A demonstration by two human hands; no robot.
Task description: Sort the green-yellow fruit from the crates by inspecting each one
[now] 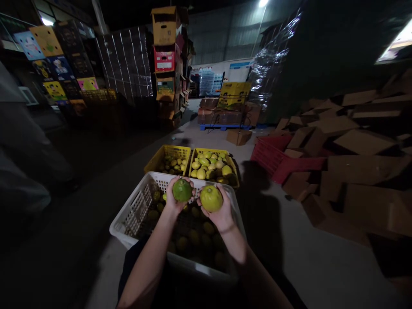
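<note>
Over a white plastic crate, the left grip cups a round green fruit, the right grip a round yellow fruit; seemingly midway, dim fruits remain inside, yellow plastic crates beyond hold more.

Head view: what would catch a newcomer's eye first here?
Most likely the two fruits near the centre: a dark green fruit in the left hand and a brighter yellow-green fruit in the right hand, both held above the white crate. Just beyond it stand two yellow crates of fruit. The jumbled cardboard on the right probably comes next.
</note>
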